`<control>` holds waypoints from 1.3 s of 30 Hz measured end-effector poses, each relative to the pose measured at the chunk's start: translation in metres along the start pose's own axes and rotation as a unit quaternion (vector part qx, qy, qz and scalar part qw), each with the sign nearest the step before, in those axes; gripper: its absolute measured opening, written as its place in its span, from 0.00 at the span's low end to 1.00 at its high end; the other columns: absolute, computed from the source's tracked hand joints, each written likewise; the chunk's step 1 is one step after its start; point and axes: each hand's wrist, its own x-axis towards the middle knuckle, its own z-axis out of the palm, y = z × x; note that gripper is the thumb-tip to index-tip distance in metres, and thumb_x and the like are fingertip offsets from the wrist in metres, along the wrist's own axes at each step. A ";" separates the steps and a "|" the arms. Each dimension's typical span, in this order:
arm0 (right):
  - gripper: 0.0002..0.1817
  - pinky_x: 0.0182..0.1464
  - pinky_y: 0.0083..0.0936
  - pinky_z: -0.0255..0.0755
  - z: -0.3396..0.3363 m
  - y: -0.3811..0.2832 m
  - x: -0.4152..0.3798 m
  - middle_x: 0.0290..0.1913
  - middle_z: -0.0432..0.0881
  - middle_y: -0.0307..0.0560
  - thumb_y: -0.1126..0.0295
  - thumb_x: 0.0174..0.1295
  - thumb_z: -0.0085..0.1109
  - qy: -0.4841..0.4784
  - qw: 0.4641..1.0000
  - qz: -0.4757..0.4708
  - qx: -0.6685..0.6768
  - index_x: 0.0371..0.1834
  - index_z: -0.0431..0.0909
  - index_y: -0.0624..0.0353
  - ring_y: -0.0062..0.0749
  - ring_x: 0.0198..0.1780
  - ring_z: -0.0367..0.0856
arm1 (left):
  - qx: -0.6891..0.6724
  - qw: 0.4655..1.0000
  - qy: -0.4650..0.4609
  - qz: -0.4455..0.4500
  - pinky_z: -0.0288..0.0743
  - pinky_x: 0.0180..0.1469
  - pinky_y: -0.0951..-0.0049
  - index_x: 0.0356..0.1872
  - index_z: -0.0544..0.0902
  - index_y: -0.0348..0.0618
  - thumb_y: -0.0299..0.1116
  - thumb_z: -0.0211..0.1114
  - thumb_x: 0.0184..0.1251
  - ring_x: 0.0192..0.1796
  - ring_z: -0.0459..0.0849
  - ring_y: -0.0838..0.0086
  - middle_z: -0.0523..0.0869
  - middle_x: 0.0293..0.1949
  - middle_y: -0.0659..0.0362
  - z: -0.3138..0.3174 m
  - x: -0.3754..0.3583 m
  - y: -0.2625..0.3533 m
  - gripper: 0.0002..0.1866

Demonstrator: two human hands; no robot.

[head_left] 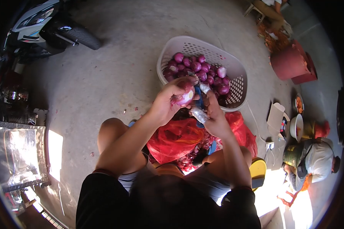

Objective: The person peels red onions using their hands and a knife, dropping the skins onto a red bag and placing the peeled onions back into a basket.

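A red onion [186, 98], partly pale where its skin is off, is in my left hand [169, 98], fingers wrapped round it. Close beside it on the right, my right hand [214, 113] grips a blue-handled tool [198, 100]; wrappings cover its thumb and a finger. The tool's working end is hard to make out near the onion. Beyond my hands stands a grey perforated basket [239, 68] holding several purple onions [195, 66]. Under my hands, between my knees, lie a red mesh sack [172, 140] and scattered onion skins [187, 162].
A motorcycle [46, 30] stands at upper left. On the right are a red container [288, 60], an open cardboard box [276, 116] and a white bowl [296, 128]. One person [319, 158] bends at lower right; another [273, 13] sits at upper right.
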 end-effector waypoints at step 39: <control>0.24 0.36 0.31 0.73 -0.011 0.001 -0.008 0.33 0.81 0.52 0.62 0.57 0.62 0.141 0.963 -0.060 -0.223 0.45 0.59 0.62 0.44 0.36 0.83 | -0.007 0.998 0.050 0.027 0.67 0.57 0.64 0.56 0.66 0.45 0.46 0.48 0.68 0.55 0.75 0.68 0.76 0.53 0.56 0.007 0.004 -0.020 0.21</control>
